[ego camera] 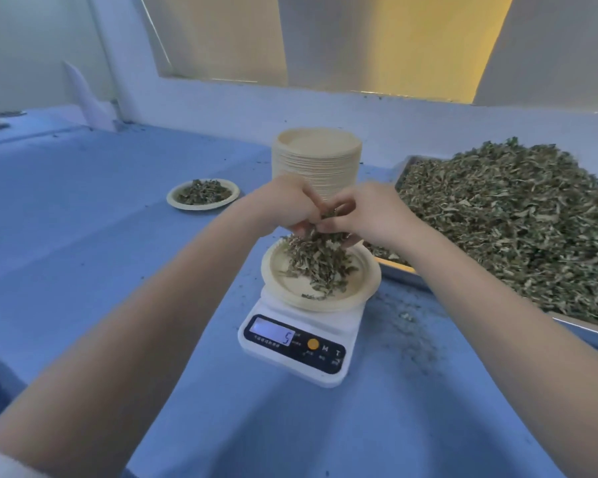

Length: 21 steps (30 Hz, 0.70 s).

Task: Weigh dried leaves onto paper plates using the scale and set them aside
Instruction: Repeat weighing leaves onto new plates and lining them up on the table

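Note:
A white digital scale (301, 346) stands in the middle of the blue table, its display showing 5. On it rests a cream paper plate (366, 281) with a heap of dried leaves (316, 263). Just above the plate, my left hand (283, 205) and my right hand (373, 212) meet, fingers curled round a clump of dried leaves that hangs down to the heap. A filled paper plate of leaves (202, 194) sits apart at the left.
A tall stack of paper plates (316, 157) stands behind my hands. A metal tray (584, 334) piled with dried leaves (518, 219) fills the right side. Leaf crumbs (408, 332) lie scattered right of the scale. A white wall ledge runs along the back.

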{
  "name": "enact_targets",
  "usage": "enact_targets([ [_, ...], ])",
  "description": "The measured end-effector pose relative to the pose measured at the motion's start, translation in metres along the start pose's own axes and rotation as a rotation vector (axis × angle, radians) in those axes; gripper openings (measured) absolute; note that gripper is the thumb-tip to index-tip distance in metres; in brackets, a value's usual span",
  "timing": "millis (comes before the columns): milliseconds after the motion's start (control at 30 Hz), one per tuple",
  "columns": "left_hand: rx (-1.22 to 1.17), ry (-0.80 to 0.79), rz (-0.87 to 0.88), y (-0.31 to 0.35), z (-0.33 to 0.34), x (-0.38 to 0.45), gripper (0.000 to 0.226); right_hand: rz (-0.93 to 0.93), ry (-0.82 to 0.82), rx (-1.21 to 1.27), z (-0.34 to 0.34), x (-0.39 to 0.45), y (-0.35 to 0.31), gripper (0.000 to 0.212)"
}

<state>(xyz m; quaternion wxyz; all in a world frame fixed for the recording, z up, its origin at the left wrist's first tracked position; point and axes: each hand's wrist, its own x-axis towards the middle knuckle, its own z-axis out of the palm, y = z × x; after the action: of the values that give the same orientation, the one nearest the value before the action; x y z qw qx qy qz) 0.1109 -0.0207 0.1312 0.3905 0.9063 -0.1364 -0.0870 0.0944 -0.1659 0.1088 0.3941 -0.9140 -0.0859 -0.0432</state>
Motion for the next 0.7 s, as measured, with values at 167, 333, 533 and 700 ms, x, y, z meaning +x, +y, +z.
enact_targets([
  [167, -0.053, 0.013, 0.033, 0.005, -0.001, 0.001, 0.013, -0.011, 0.026, -0.053, -0.01, 0.0, -0.005, 0.019],
  [333, -0.077, 0.031, 0.069, 0.012, -0.001, 0.001, 0.015, -0.026, 0.049, -0.059, -0.019, 0.0, -0.009, 0.018],
  [533, -0.063, 0.031, 0.067, 0.013, 0.0, 0.001, 0.013, -0.024, 0.027, -0.091, -0.018, -0.003, -0.009, 0.015],
  [700, -0.072, -0.003, 0.059, 0.008, 0.001, 0.0, 0.01, -0.001, 0.022, -0.087, -0.015, -0.003, -0.004, 0.016],
])
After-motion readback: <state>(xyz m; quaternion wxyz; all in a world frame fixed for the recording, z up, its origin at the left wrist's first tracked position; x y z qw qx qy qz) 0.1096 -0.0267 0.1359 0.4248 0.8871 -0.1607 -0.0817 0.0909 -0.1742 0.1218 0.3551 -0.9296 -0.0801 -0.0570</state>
